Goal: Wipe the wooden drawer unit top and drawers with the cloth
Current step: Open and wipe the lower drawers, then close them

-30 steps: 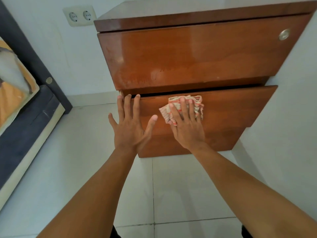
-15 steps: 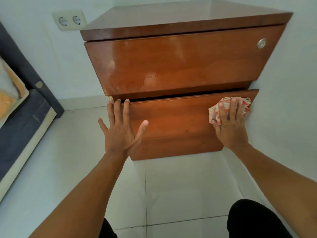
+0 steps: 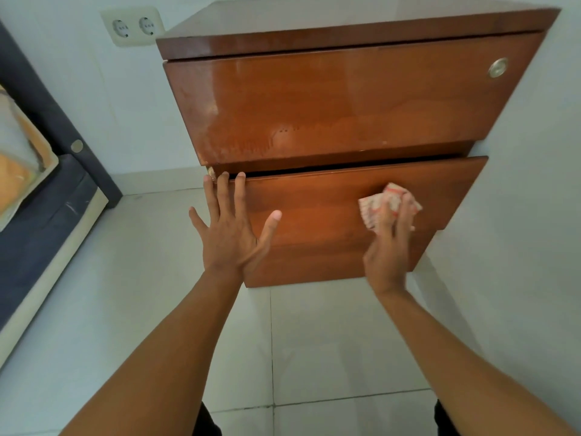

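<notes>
A glossy brown wooden drawer unit (image 3: 330, 99) stands against the white wall, seen from above. Its top drawer is shut and carries a round metal lock (image 3: 498, 68). The lower drawer (image 3: 314, 209) stands slightly pulled out. My left hand (image 3: 231, 228) lies flat with spread fingers on the lower drawer's left end, fingertips at its top edge. My right hand (image 3: 390, 247) presses a crumpled red-and-white patterned cloth (image 3: 382, 204) against the right half of that drawer front, fingers straight over the cloth.
A white double wall socket (image 3: 133, 26) sits left of the unit. A dark bed frame (image 3: 41, 196) with orange bedding runs along the left edge. Pale floor tiles (image 3: 314, 341) lie below the unit. The white wall (image 3: 534, 215) is close on the right.
My right hand swept the cloth from the drawer's middle to its right end, then came back a little leftward and lower. My left hand has stayed on the drawer's left end.
</notes>
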Demonstrator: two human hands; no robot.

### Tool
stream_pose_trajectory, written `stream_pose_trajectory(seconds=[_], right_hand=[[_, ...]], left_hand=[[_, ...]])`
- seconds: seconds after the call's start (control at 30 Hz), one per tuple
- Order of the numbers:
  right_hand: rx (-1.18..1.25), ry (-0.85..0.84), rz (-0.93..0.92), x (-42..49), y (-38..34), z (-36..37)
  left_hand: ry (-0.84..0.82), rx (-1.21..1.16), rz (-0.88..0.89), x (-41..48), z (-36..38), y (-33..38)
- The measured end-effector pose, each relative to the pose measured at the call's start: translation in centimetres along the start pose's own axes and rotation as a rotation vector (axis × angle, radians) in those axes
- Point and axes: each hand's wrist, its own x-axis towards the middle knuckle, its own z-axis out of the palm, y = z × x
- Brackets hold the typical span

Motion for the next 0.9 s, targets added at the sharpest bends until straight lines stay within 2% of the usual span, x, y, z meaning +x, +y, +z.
stream_pose_trajectory(seconds=[0.17, 0.23, 0.33, 0.67, 0.9], right_hand=[[-0.025, -0.247, -0.421, -3.3, -8.1, 6.5], [-0.099, -0.318, -0.465, -2.9, -9.0, 7.9], [-0.212, -0.323, -0.538, -2.4, -7.0, 8.8], [-0.427, -0.329, -0.435, -0.3, 2.9, 3.4], [-0.478, -0.319, -0.371, 2.1, 6.3, -0.4]], left_hand=[[0.024, 0.013, 0.007, 0.0, 0.4, -0.2], [0.041, 0.022, 0.002, 0.1, 0.7, -0.3], [0.053, 0.029, -0.002, 0.0, 0.7, -0.2], [0.045, 0.002, -0.007, -0.1, 0.4, 0.2], [0.041, 0.010, -0.003, -0.1, 0.4, 0.3]])
